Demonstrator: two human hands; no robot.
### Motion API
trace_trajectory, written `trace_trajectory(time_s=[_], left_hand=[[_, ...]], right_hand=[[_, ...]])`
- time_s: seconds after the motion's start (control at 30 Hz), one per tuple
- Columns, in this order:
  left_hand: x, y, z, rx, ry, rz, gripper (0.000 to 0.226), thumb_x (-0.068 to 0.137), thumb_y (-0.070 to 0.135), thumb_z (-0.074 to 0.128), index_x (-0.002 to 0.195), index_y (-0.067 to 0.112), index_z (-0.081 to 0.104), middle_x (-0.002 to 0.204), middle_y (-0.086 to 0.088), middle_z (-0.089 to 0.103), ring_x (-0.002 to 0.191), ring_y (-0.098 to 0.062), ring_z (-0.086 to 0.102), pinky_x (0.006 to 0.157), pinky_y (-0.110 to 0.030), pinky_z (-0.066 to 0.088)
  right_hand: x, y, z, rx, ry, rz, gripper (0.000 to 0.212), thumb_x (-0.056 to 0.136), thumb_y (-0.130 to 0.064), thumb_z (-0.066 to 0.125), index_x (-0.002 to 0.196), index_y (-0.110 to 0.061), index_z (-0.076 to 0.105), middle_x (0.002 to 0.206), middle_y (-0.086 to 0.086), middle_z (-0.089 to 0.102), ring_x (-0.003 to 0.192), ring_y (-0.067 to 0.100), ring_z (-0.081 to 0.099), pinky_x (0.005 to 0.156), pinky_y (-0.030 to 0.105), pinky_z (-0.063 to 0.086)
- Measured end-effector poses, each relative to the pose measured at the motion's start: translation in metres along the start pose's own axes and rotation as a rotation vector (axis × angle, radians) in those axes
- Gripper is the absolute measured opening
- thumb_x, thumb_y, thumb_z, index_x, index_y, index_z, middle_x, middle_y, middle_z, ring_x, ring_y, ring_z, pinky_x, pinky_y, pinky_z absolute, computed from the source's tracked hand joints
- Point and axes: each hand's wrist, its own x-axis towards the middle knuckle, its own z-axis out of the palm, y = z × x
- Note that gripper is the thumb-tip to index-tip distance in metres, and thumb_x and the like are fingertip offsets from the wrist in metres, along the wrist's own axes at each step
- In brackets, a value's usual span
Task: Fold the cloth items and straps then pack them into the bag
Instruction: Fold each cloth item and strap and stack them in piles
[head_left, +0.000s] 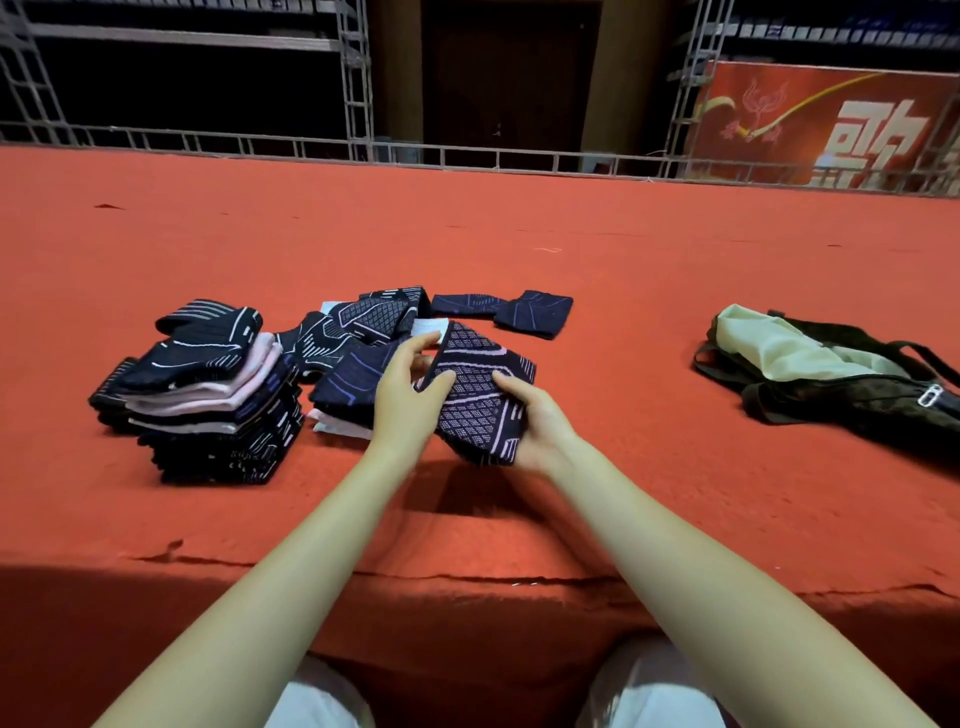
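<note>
A dark patterned cloth piece (480, 397), folded, is held just above the red carpeted surface (623, 270), its long axis running from far-left to near-right, its peaked end pointing away from the viewer. The left hand (408, 400) pinches its left edge, thumb on top and fingers curled behind. The right hand (530, 421) grips its near-right corner, thumb laid across the pattern. To the left stands one stack of folded cloths (208, 395). Behind the hands lies one loose heap of unfolded pieces (358, 332); their number cannot be told. Two further dark pieces (519, 310) lie touching at the far centre. One dark bag (831, 374), open with pale lining showing, lies well apart on the right.
</note>
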Motion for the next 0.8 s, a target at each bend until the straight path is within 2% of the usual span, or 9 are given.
trace_trajectory(time_s=[0.1, 0.2, 0.27, 0.37, 0.53, 0.57, 0.67, 0.73, 0.8], left_hand=[[0.012, -0.002, -0.011, 0.062, 0.042, 0.005, 0.037, 0.084, -0.001, 0.060, 0.116, 0.017, 0.060, 0.103, 0.011, 0.060, 0.086, 0.009, 0.052, 0.077, 0.000, 0.036], [0.029, -0.005, -0.025, 0.160, 0.094, 0.020, 0.036, 0.082, 0.002, 0.060, 0.115, 0.016, 0.062, 0.105, 0.005, 0.063, 0.087, -0.003, 0.054, 0.081, -0.011, 0.041], [0.044, -0.007, -0.036, 0.236, 0.119, 0.031, 0.036, 0.081, 0.004, 0.061, 0.114, 0.017, 0.063, 0.107, 0.000, 0.062, 0.092, -0.009, 0.054, 0.083, -0.016, 0.039], [0.066, -0.008, -0.052, 0.322, 0.157, 0.049, 0.036, 0.081, 0.002, 0.058, 0.113, 0.016, 0.063, 0.107, -0.004, 0.056, 0.096, -0.014, 0.055, 0.084, -0.014, 0.035], [0.090, -0.020, -0.076, 0.438, 0.231, 0.081, 0.033, 0.082, -0.001, 0.054, 0.110, 0.013, 0.065, 0.107, -0.008, 0.051, 0.097, -0.020, 0.057, 0.088, -0.016, 0.035], [0.093, -0.025, -0.080, 0.459, 0.242, 0.077, 0.033, 0.082, 0.000, 0.053, 0.110, 0.013, 0.065, 0.109, -0.010, 0.051, 0.100, -0.023, 0.056, 0.092, -0.021, 0.037], [0.100, -0.046, -0.086, 0.626, 0.193, 0.039, 0.033, 0.082, 0.006, 0.053, 0.111, 0.014, 0.066, 0.111, -0.015, 0.055, 0.109, -0.031, 0.051, 0.098, -0.034, 0.036], [0.101, -0.061, -0.086, 0.750, 0.039, 0.004, 0.034, 0.082, 0.010, 0.054, 0.113, 0.015, 0.067, 0.113, -0.015, 0.062, 0.112, -0.033, 0.053, 0.099, -0.036, 0.037], [0.097, -0.075, -0.084, 0.787, -0.141, -0.036, 0.034, 0.083, 0.013, 0.055, 0.115, 0.014, 0.067, 0.116, -0.010, 0.066, 0.114, -0.030, 0.056, 0.100, -0.035, 0.041]], right_hand=[[0.011, -0.004, 0.010, -0.050, 0.054, -0.061, 0.025, 0.091, -0.014, 0.055, 0.113, -0.003, 0.061, 0.104, 0.017, 0.069, 0.090, 0.029, 0.068, 0.086, 0.043, 0.055], [0.027, -0.010, 0.024, -0.164, 0.113, -0.076, 0.024, 0.091, -0.016, 0.058, 0.112, -0.007, 0.061, 0.111, 0.014, 0.067, 0.095, 0.027, 0.065, 0.090, 0.040, 0.052], [0.038, -0.015, 0.037, -0.328, 0.200, -0.099, 0.019, 0.091, -0.023, 0.060, 0.105, -0.011, 0.062, 0.101, 0.008, 0.069, 0.085, 0.021, 0.065, 0.077, 0.033, 0.056], [0.058, -0.023, 0.060, -0.628, 0.284, -0.193, 0.015, 0.094, -0.029, 0.056, 0.093, -0.014, 0.059, 0.083, 0.000, 0.064, 0.070, 0.013, 0.061, 0.061, 0.027, 0.054], [0.093, -0.022, 0.091, -0.596, 0.244, -0.249, 0.017, 0.092, -0.007, 0.057, 0.076, -0.013, 0.054, 0.067, 0.000, 0.061, 0.043, 0.002, 0.058, 0.039, 0.016, 0.048], [0.098, -0.019, 0.094, -0.570, 0.248, -0.248, 0.019, 0.092, -0.003, 0.056, 0.075, -0.011, 0.053, 0.066, 0.001, 0.062, 0.044, 0.004, 0.058, 0.042, 0.017, 0.049], [0.119, -0.004, 0.091, -0.649, 0.299, -0.209, 0.017, 0.088, -0.001, 0.058, 0.074, -0.009, 0.054, 0.085, 0.010, 0.062, 0.063, 0.015, 0.058, 0.057, 0.025, 0.055], [0.129, 0.008, 0.083, -0.915, 0.347, -0.243, 0.005, 0.084, -0.008, 0.060, 0.080, -0.009, 0.060, 0.086, 0.008, 0.064, 0.068, 0.019, 0.061, 0.055, 0.024, 0.054], [0.129, 0.016, 0.077, -1.104, 0.374, -0.327, 0.019, 0.082, -0.015, 0.061, 0.100, -0.008, 0.064, 0.093, 0.002, 0.065, 0.084, 0.019, 0.063, 0.072, 0.027, 0.053]])
